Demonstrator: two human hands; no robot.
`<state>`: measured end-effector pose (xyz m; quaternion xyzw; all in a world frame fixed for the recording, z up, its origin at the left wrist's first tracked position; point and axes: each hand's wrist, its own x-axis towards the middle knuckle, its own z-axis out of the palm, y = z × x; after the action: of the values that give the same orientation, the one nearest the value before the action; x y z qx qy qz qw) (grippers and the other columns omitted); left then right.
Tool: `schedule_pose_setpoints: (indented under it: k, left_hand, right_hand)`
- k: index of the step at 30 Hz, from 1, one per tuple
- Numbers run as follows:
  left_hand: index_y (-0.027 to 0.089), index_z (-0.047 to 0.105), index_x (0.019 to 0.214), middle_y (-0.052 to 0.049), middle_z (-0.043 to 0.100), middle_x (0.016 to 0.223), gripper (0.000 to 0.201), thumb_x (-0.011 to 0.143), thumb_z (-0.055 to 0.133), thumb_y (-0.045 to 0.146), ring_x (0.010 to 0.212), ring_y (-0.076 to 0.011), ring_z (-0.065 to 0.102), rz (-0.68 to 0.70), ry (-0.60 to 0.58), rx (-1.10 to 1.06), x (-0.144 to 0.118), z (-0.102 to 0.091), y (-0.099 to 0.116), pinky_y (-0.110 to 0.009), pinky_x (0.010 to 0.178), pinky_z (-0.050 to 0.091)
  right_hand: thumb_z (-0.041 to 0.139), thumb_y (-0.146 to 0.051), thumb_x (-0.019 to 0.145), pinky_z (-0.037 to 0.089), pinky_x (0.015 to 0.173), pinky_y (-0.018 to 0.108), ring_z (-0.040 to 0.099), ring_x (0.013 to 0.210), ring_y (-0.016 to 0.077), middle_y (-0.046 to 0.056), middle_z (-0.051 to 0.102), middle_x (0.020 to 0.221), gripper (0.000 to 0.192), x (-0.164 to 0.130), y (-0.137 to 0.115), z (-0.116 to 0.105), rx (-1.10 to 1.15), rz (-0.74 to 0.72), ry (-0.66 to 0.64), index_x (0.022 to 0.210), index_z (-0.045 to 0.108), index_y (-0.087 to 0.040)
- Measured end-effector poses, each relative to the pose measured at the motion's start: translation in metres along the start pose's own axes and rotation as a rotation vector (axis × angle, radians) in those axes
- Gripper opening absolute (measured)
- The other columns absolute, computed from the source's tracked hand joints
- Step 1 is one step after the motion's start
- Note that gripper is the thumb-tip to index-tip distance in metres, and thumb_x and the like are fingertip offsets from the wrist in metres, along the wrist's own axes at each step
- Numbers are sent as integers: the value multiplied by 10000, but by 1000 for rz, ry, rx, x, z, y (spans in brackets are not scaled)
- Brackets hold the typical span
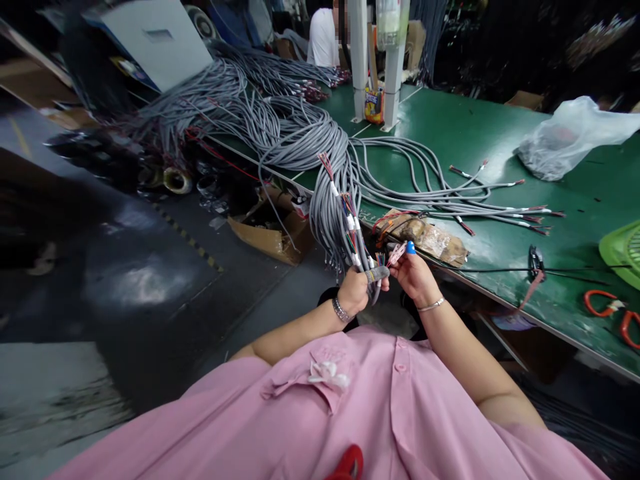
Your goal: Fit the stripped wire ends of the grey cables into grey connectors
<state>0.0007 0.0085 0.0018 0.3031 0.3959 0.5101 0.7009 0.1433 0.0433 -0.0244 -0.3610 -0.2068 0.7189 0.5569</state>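
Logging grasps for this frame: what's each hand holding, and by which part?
Left hand is closed around a gray cable near its stripped end. Right hand pinches the colored wire tips at that end.

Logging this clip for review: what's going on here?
A person in a pink shirt holds a grey cable end in the left hand, while the right hand, a blue cap on one fingertip, pinches its coloured wires. A big bundle of grey cables hangs off the green table. Another person sits at the far end.

Hanging grey cables (330, 213) crowd the left; bare green table (500, 247) lies open beyond the taped packet (430, 239).
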Motion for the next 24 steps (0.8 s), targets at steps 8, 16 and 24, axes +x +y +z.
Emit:
schedule_pose_setpoints:
  k: [8, 16, 24]
  left_hand:
    - [112, 627, 635, -22, 602, 527, 279, 611, 790, 337, 475, -128, 575, 11, 20, 50, 2, -2, -7, -270, 505, 490]
    - [128, 585, 608, -12, 593, 518, 285, 610, 789, 327, 459, -120, 557, 26, 18, 59, -4, -3, -5, -267, 487, 477]
    - [138, 574, 618, -13, 610, 536, 273, 642, 765, 332, 469, -121, 569, 96, 35, 38, -13, -4, -5, -262, 501, 468]
  right_hand:
    - [671, -481, 792, 485, 561, 236, 592, 633, 123, 23, 680, 736, 297, 0, 3, 3, 18, -79, 26, 816, 669, -185]
    - [598, -649, 761, 512, 581, 256, 609, 649, 131, 31, 690, 808, 454, -2, 6, -3, 59, 39, -14, 811, 645, -201]
    - [637, -567, 780, 513, 538, 238, 575, 592, 114, 19, 672, 757, 369, -9, -5, 3, -4, 43, -40, 794, 633, -198]
